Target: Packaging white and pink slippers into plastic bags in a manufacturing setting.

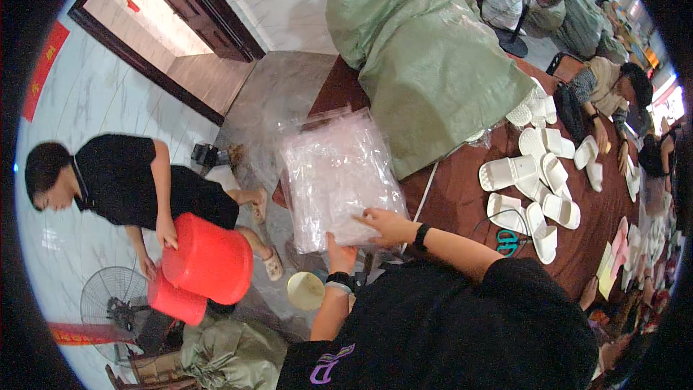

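A stack of clear plastic bags (336,166), pinkish-white and shiny, lies at the table's left edge, partly overhanging it. At the near edge of the stack, my left hand (341,255) grips the bags with its thumb on top; its other fingers are mostly hidden beneath. My right hand (393,228) rests on the near right part of the stack, fingers stretched out to the left and slightly apart. A large green woven sack (440,65) lies just beyond the bags. Right of my right forearm are teal-handled scissors (507,243) beside white slippers (541,227).
On the left, a person (119,180) carries red buckets (215,258) near a standing fan (115,310). Another person (613,94) reaches toward slippers across the brown-covered table (455,202). A pale bucket (306,290) and a green sack (234,350) are on the floor near me.
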`<state>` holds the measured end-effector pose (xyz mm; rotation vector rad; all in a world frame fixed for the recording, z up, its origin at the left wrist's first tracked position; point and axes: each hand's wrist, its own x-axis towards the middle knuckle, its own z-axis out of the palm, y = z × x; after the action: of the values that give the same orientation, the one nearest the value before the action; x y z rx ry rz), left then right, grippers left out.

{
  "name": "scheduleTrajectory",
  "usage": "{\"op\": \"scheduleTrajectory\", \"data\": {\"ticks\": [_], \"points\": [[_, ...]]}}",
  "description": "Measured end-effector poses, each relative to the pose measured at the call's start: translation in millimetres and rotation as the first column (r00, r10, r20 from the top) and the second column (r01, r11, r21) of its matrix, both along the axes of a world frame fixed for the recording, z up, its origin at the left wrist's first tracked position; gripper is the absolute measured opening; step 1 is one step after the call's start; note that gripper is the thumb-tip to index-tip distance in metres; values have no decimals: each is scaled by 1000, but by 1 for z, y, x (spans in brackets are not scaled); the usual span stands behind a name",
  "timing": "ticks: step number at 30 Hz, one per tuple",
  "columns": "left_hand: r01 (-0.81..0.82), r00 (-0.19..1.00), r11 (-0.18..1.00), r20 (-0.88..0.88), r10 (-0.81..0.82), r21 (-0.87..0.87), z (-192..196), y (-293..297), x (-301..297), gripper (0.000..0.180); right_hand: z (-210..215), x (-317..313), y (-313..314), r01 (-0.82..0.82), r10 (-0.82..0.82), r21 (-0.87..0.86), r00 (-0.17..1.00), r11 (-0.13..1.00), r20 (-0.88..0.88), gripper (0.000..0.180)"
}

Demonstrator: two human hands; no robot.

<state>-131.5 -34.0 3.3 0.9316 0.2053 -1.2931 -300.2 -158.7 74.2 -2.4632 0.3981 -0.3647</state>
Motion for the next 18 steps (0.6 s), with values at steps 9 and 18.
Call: {"op": "scheduleTrajectory", "data": {"ticks": [9, 18], "points": [[-50, 983, 999, -175, 50, 6, 0, -4, 5, 55, -79, -56, -36, 364, -339, 123, 922, 923, -185, 66], [198, 941, 970, 250, -228, 138, -10, 25, 26, 55, 85, 32, -76, 26, -60, 585, 997, 810, 39, 43]]}}
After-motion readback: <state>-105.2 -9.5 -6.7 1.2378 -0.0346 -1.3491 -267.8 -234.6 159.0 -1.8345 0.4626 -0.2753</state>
